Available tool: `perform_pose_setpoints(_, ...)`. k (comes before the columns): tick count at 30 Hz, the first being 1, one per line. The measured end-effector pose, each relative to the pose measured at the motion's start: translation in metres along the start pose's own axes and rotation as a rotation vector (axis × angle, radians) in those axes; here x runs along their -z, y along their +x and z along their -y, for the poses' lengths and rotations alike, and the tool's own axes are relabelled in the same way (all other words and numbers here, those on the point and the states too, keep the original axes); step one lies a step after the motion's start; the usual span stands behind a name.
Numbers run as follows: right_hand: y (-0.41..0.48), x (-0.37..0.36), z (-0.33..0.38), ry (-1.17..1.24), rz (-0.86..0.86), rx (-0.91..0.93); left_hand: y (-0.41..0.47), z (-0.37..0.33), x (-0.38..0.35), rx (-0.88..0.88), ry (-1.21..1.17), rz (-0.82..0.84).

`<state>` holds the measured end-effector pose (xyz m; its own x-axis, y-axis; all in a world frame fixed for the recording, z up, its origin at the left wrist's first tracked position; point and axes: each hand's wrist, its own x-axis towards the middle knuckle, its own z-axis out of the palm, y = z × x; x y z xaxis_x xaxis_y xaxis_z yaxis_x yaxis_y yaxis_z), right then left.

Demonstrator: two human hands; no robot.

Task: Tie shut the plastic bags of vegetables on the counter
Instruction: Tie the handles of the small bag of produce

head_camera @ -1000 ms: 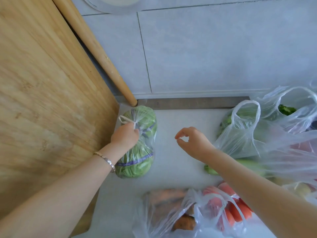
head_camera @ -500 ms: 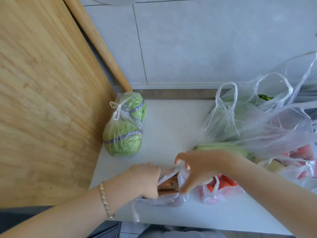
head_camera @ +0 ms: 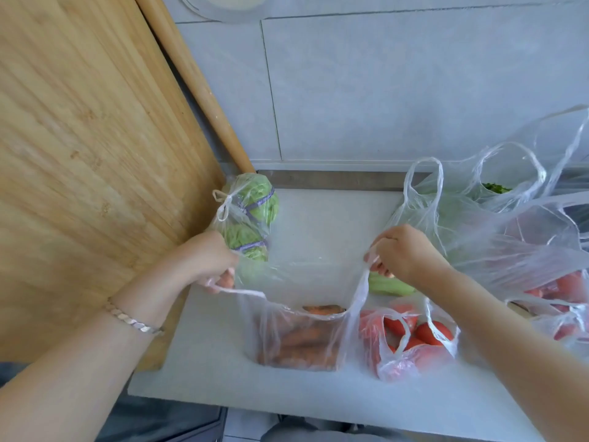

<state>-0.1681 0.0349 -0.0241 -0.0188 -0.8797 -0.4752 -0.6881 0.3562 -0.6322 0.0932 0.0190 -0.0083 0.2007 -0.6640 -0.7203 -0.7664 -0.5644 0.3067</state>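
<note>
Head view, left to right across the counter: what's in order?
Wooden cutting board → left hand → bag of carrots → bag of tomatoes → heap of untied bags. Left out because they overlap others: tied cabbage bag, right hand.

I see a big bamboo cutting board (head_camera: 89, 154) standing on edge. A wooden rolling pin (head_camera: 197, 90) leans just right of the board, its lower end by the board's far bottom corner. Further right of the board is a grey tiled wall (head_camera: 398, 90), with a dull metal strip (head_camera: 334, 180) along its foot.
</note>
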Motion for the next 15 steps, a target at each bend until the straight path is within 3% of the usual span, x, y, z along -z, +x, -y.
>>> perform_pose_setpoints(2, 0.003, 0.007, 0.008, 0.040, 0.117, -0.032, 0.003, 0.000, 0.003, -0.088, -0.246, 0.008)
perform_pose_setpoints(4, 0.004, 0.011, 0.011, 0.131, 0.123, -0.039, 0.002, -0.005, 0.007, -0.103, -0.447, 0.040)
perform_pose_setpoints(9, 0.011, 0.012, 0.023, 0.685, 0.132, -0.034, -0.012, -0.035, -0.003, -0.237, -0.920, 0.210)
perform_pose_setpoints(12, 0.009, -0.002, 0.024, 0.656, 0.215, 0.107, -0.022, -0.044, -0.028, -0.399, -0.802, 0.239)
perform_pose_setpoints(15, 0.012, -0.016, 0.020, 0.747, 0.365, 0.125, -0.015, -0.039, -0.055, -0.569, -0.658, 0.360)
